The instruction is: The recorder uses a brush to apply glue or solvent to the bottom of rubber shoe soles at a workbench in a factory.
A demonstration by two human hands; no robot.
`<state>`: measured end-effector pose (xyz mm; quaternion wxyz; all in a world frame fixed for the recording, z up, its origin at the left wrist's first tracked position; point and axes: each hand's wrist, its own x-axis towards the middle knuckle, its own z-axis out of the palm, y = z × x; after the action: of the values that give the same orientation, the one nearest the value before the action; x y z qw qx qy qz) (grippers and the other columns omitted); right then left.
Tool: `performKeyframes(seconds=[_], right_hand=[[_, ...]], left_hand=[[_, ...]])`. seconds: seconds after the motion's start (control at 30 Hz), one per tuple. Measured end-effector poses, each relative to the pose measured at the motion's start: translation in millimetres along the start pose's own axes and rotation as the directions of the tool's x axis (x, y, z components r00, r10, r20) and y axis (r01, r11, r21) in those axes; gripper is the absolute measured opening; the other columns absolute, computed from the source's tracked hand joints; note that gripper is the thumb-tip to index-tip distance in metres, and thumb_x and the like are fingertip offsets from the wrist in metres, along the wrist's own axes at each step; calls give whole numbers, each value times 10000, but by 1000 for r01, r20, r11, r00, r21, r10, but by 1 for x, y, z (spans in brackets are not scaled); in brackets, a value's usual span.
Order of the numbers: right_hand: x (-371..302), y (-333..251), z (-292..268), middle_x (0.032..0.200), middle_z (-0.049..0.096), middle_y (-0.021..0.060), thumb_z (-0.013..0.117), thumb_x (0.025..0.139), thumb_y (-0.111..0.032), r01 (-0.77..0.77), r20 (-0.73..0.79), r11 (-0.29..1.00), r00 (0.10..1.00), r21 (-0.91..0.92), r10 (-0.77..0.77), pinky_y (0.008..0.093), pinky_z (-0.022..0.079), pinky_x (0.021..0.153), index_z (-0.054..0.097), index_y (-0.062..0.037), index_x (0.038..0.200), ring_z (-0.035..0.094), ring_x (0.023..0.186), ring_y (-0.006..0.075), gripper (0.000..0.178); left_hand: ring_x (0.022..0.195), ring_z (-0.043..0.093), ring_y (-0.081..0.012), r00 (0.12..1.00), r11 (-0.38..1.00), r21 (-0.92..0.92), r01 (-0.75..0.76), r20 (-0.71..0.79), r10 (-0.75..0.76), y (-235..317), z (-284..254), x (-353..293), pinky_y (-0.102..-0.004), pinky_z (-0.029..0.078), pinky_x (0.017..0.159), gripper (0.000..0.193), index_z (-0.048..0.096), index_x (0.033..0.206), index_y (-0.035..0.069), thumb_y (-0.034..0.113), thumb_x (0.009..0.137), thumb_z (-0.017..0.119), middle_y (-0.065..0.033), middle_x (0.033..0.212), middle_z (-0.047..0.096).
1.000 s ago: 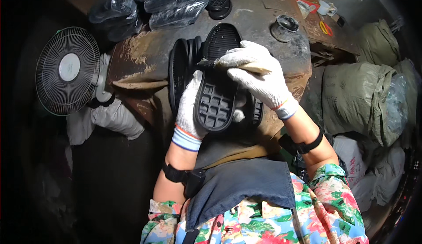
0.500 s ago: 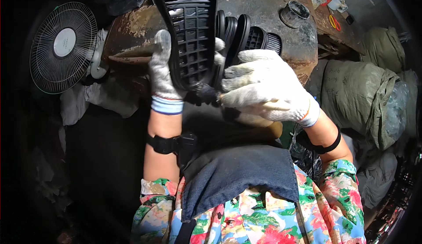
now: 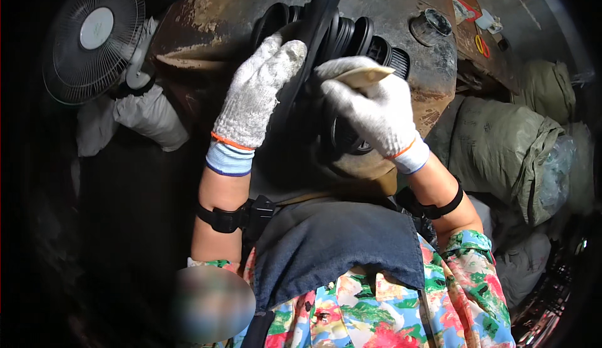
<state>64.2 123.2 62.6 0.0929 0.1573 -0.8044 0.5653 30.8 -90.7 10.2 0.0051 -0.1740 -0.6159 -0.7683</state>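
A black rubber shoe sole [image 3: 316,37] stands edge-on in front of me, its long side running up and slightly right. My left hand [image 3: 254,97], in a white knit glove, grips the sole from its left side, partly hiding it. On the other side, my right hand [image 3: 379,106], gloved likewise, is closed around a tan, wooden-looking tool handle [image 3: 365,78]. The tool's working end is hidden, and I cannot tell whether it touches the sole. Several more black soles [image 3: 362,37] stand packed together behind my hands.
The worn brown-grey bench [image 3: 194,31] spans the top of the view. On its right are a dirty tin [image 3: 430,27] and orange-yellow scissors [image 3: 481,46]. A fan [image 3: 96,31] stands at left. Bulky sacks [image 3: 492,150] lie at right. A dark apron [image 3: 342,238] covers my lap.
The held sole has turned from showing its gridded face to edge-on. My left hand has turned with it. My right hand has moved up slightly and rotated, bringing the tan handle into sight.
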Motion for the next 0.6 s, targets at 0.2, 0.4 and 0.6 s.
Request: performKeyframes(seconds=[0.2,0.4,0.6], right_hand=[[43,40,-36,975,793,50,764,933,-165,18,-177,997,984,79,-4,274,573,827,775,-26,1105,724,872,116,221],[75,42,-16,1083,785,65,753,957,-209,40,-296,982,950,-183,-94,286,543,922,771,-2,1144,721,1010,163,280],[68,42,-34,1295,704,180,504,1081,-131,216,-82,932,965,-291,-249,376,503,1081,665,99,1299,675,1175,253,355]], left_hand=[[1142,702,-197,971,906,401,134,131,-201,24,-3,-15,-297,585,950,387,564,1410,-47,159,1082,553,-150,1305,692],[1273,624,-260,836,839,54,542,63,-545,53,-13,-71,-343,503,1098,413,633,1361,8,1,953,567,-138,1325,687],[964,752,-198,833,506,-732,456,150,-533,25,-48,-161,-356,612,886,379,687,1237,62,362,1114,491,-90,1133,759]])
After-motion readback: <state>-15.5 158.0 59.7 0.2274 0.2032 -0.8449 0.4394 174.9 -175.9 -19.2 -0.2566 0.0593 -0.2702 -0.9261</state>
